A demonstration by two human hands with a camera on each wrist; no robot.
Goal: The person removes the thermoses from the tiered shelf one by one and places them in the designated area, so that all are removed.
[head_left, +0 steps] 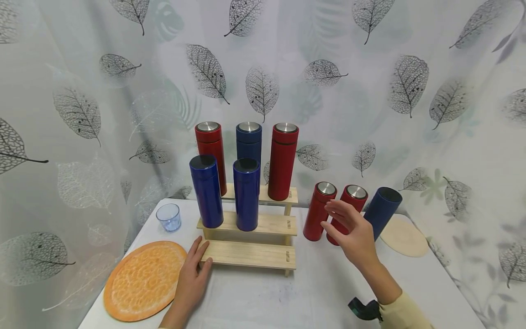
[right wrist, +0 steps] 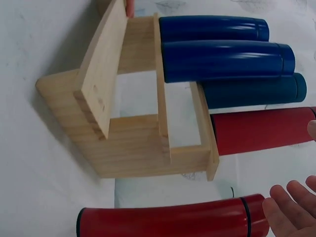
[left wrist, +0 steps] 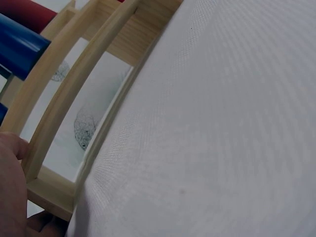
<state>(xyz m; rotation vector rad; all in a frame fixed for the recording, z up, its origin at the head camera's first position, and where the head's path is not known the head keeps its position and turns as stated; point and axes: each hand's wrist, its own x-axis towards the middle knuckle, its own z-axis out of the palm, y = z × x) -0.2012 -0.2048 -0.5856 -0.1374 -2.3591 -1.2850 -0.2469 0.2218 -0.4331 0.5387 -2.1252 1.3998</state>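
Fingers (head_left: 344, 214) of the right hand (head_left: 354, 235) are spread and relaxed, holding nothing, hovering just in front of two red cylindrical metal flasks with silver caps, the left red flask (head_left: 317, 212) and the right red flask (head_left: 349, 201), which stand side by side on the white cloth-covered tabletop (head_left: 320, 292) right of the stand. In the right wrist view the fingertips (right wrist: 289, 207) lie just beside one red flask's cap end, apart from it.

Left hand (head_left: 192, 274) rests flat on the tabletop, fingers straight, touching the left end of the lowest step of the three-step pale wooden stand (head_left: 250, 253).

On the stand: two glossy dark blue flasks with dark tops on the middle step, the left blue flask (head_left: 207, 192) and the right blue flask (head_left: 246, 194); on the top step, three silver-capped flasks, red (head_left: 210, 151), blue (head_left: 249, 139) and red (head_left: 282, 160). A sixth blue flask (head_left: 382, 210) stands beside the red pair.

Flask count: four red, four blue.

Also present: one round orange textured mat (head_left: 144, 278), one round plain beige mat (head_left: 404, 237), one small clear blue-tinted glass cup (head_left: 169, 216).
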